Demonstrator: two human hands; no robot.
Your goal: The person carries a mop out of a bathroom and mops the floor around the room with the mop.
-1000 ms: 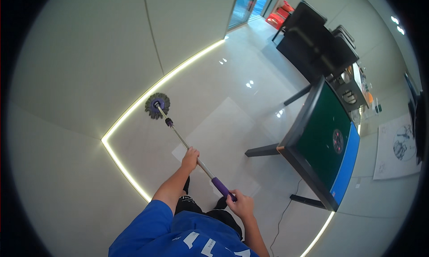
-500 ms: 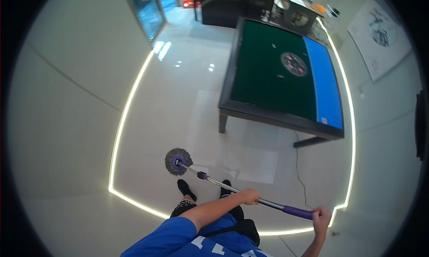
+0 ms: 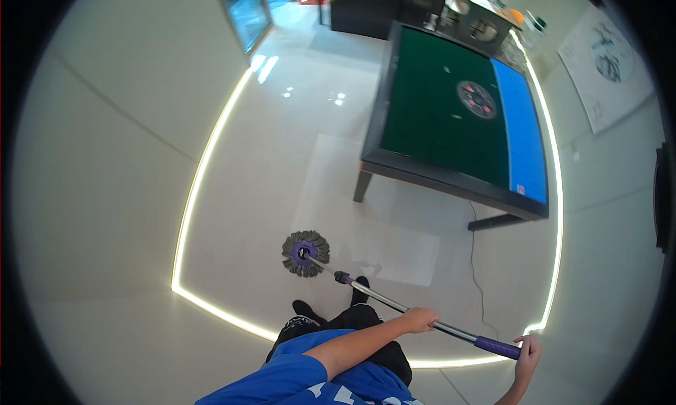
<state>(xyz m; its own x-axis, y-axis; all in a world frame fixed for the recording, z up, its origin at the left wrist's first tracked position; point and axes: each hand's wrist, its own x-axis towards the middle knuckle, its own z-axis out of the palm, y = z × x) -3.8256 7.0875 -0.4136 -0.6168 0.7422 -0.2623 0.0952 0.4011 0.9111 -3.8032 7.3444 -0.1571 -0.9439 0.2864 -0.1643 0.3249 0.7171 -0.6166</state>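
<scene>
We hold a long mop (image 3: pixel 380 296) in both hands. Our left hand (image 3: pixel 420 320) is wrapped round its metal shaft (image 3: pixel 458 332); our right hand (image 3: pixel 528 356) is closed on the end of its purple grip (image 3: pixel 497 347). The round grey mop head (image 3: pixel 305 253) rests on the pale floor (image 3: pixel 239 215), toward the floor's near edge, right of its near-left corner, just ahead of our black shoes (image 3: pixel 307 309). Beyond, to the right, stands a green-topped table (image 3: pixel 436 123), a blue strip (image 3: pixel 521 130) along its right edge. A lit band (image 3: pixel 193 187) lines the floor's left edge.
</scene>
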